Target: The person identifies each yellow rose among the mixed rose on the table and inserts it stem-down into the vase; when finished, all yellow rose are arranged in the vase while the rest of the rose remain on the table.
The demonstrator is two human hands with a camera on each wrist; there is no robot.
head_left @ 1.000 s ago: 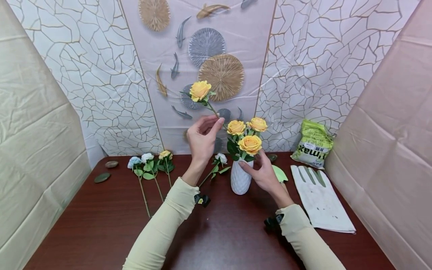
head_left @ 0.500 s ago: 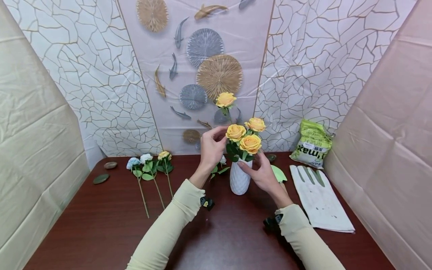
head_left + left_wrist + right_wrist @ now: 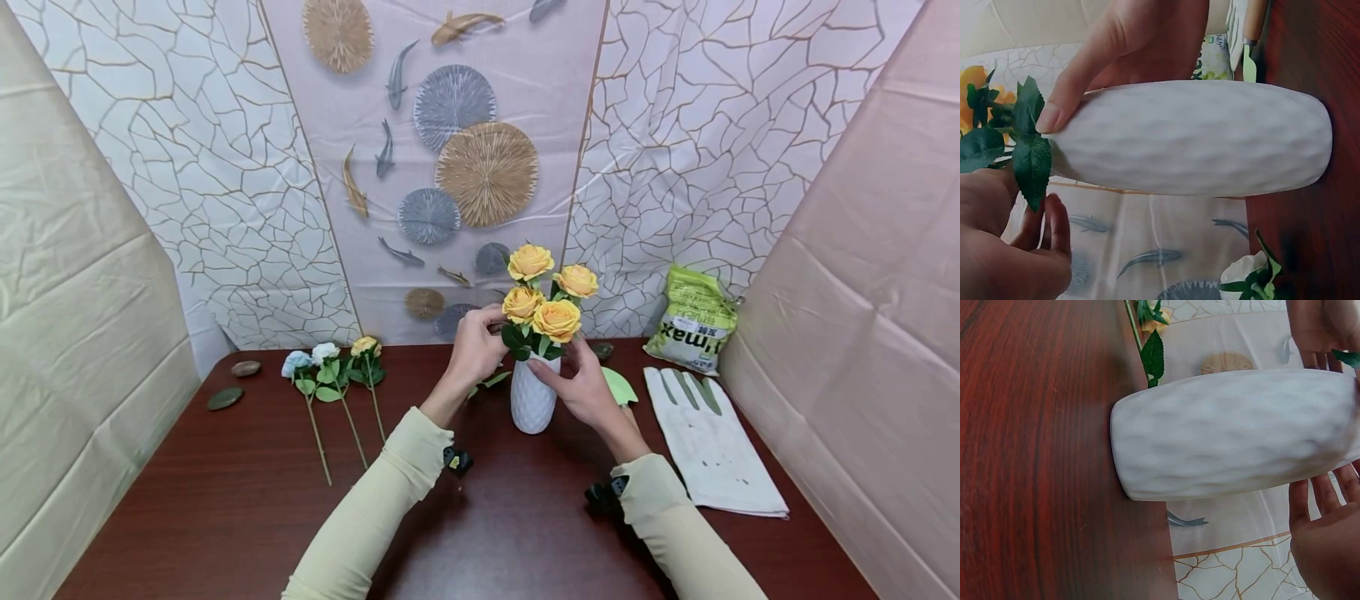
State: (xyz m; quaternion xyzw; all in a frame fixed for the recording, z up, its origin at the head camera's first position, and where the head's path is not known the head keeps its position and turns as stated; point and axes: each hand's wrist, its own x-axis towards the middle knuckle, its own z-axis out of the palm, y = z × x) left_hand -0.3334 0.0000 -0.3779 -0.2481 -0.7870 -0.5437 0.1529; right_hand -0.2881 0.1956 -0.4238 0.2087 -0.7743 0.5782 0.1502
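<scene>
A white textured vase stands upright on the table, with several yellow roses bunched at its mouth. My right hand grips the vase near its rim, thumb across the front and fingers behind. In the left wrist view that thumb presses just below the dark green leaves. My left hand is at the left side of the blooms, fingers curled in around the stem of the rear yellow rose; its fingertips are partly hidden by leaves and blooms. The stems' lower ends are hidden inside the vase.
Blue, white and yellow roses lie at the left. A white rose lies behind my left wrist. Stones sit far left. A green-bladed trowel, white glove and green bag are at the right.
My left hand has moved right and brought the fourth yellow rose from upper left down into the vase, beside the other blooms. The right hand has stayed on the vase.
</scene>
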